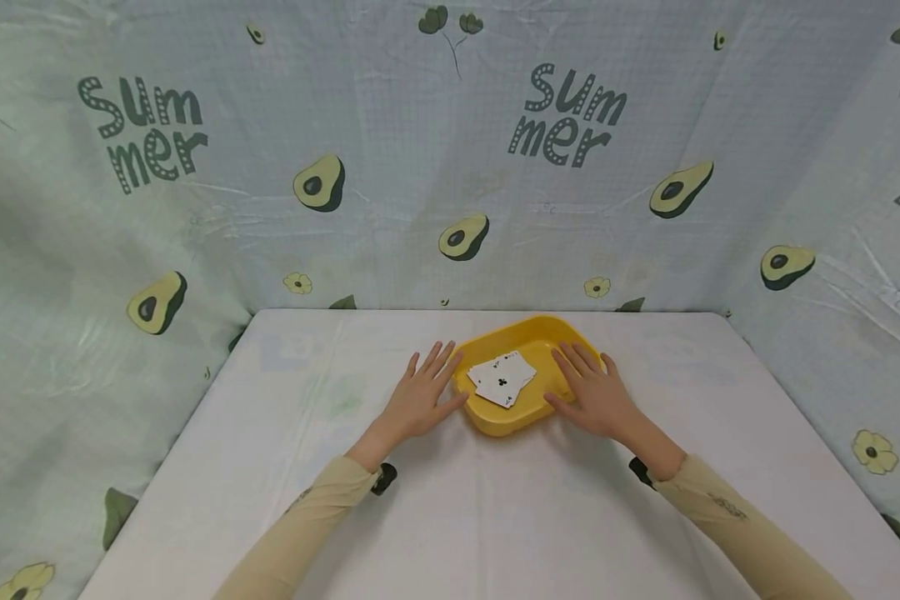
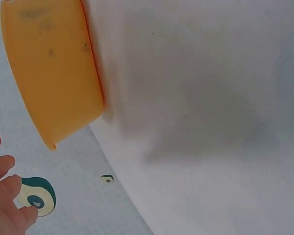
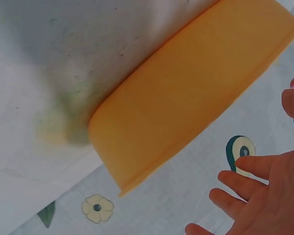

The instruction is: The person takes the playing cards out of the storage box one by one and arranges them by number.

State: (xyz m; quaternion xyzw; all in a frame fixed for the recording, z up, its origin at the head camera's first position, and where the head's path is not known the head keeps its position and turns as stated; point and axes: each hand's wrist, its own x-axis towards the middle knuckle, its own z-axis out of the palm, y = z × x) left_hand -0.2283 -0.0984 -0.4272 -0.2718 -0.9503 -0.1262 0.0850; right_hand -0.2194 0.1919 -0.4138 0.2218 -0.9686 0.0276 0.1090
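A yellow plastic tray (image 1: 543,327) sits toward the back of the table, turned at an angle. Inside it lie several playing cards (image 1: 502,379), loosely overlapped, with a club card face up on top. My left hand (image 1: 417,398) is at the tray's left side, fingers straight and spread, thumb tip close to the rim. On the other side my right hand (image 1: 592,396) hovers over the tray's right edge, palm down, fingers extended and apart. Both wrist views show the tray's outer wall (image 2: 54,73) with spread fingers above its rim and nothing gripped.
The tray stands on a white-covered table (image 1: 487,517). Behind it and at both sides hangs a pale curtain (image 1: 397,167) printed with avocados, flowers and lettering. A dark wrist camera (image 1: 384,478) is strapped at the left wrist, another wrist camera (image 1: 640,472) at the right.
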